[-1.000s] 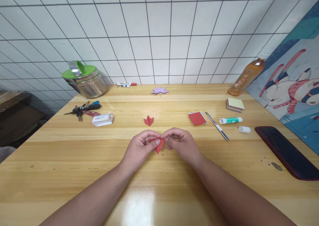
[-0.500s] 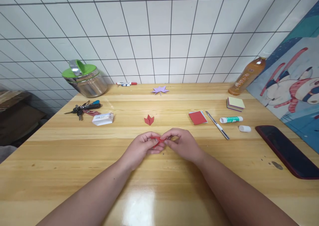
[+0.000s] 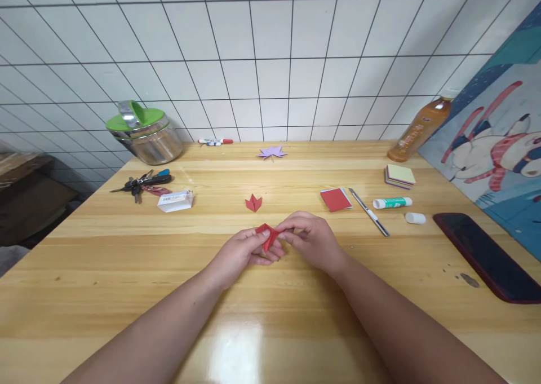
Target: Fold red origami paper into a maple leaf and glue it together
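Note:
A small piece of folded red paper point(image 3: 266, 238) is held between my two hands above the table. My left hand point(image 3: 247, 248) grips it with the thumb on top and the fingers beneath. At its right corner, the thumb and forefinger of my right hand point(image 3: 310, 240) pinch the paper. Just beyond lies a finished-looking red folded piece point(image 3: 253, 203) with three points. Farther back is a purple paper leaf point(image 3: 273, 153). To the right sit red paper squares point(image 3: 336, 199) stacked over a pale blue one.
A utility knife point(image 3: 369, 212), glue stick point(image 3: 392, 203), white cap point(image 3: 415, 218), sticky notes point(image 3: 399, 176), phone point(image 3: 486, 257) and tea bottle point(image 3: 420, 127) are on the right. Leftward are keys point(image 3: 141, 184), a small white box point(image 3: 174, 201), a metal pot point(image 3: 154, 146) and a marker point(image 3: 215, 142).
The red paper between my hands has turned and spread, so more of its surface shows. My right hand has shifted slightly, still pinching its right corner.

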Demonstrator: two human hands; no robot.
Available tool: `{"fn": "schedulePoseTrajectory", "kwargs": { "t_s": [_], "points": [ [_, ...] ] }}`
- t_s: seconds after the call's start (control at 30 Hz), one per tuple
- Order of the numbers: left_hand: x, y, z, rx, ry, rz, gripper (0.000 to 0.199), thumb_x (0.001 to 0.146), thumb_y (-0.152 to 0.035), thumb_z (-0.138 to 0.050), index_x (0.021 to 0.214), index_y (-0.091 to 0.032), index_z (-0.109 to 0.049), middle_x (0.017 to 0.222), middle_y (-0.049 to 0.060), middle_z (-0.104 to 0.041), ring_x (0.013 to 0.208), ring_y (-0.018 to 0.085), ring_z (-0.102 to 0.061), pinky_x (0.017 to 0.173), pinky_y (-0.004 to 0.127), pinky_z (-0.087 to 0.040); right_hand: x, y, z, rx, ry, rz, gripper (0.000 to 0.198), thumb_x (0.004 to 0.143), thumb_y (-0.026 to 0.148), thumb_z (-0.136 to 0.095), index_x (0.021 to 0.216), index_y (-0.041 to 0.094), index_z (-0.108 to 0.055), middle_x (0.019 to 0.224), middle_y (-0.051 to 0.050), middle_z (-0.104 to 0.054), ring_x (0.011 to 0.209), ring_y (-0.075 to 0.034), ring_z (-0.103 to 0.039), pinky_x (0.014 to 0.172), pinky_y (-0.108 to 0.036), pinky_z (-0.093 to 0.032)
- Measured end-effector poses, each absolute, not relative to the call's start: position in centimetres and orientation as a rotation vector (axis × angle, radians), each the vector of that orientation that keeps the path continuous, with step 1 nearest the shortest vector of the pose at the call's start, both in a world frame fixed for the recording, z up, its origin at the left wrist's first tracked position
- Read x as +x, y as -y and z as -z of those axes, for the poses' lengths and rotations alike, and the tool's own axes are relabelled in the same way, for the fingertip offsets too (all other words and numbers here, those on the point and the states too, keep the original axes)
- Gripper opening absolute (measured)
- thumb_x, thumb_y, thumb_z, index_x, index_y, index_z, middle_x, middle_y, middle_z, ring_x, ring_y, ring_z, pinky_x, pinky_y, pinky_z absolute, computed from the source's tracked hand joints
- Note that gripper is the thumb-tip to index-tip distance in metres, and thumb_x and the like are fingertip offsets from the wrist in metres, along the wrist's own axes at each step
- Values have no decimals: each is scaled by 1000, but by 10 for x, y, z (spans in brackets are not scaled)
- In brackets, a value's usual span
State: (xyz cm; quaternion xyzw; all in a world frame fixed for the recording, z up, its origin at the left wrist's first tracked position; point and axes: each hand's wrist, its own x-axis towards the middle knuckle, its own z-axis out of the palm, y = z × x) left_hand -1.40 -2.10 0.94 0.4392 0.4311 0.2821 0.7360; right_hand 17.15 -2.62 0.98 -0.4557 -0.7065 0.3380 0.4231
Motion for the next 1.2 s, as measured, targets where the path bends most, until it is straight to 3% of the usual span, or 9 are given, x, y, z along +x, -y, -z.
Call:
{"fn": "schedulePoseTrajectory", "kwargs": {
  "t_s": [0.33,0.73,0.93,1.2],
  "points": [
    [-18,19,-14,634,-799,-563,25,82,-33,-57,69,-13,-64,64,9,-69,59,15,-65,61,25,-52,171,30,-12,-1107,1677,-990,18,75,24,-66,92,25,-71,88,-3,-66,79,-14,-63,60,-22,-52],
    [-15,23,-11,797,-815,-610,26,78,-39,-65,71,-15,-58,61,4,-65,56,12,-61,58,22,-50,168,30,-16,-1178,1600,-870,5,73,24,-68,71,20,-68,70,-2,-65,66,-13,-59,52,-20,-46],
    [-12,23,-14,981,-908,-698,40,80,-53,-56,90,-15,-62,73,7,-68,66,16,-64,64,28,-51,168,32,-15,-1192,1682,-768,4,75,21,-63,71,20,-64,70,-1,-62,66,-12,-58,53,-21,-46],
    [-4,27,-15,1310,-970,-777,22,73,-33,-69,87,-17,-68,84,4,-70,82,18,-64,76,27,-47,168,36,-15,-1234,1929,-548,4,79,19,-58,78,22,-60,77,-1,-62,69,-13,-58,62,-24,-46]
  ]
}}
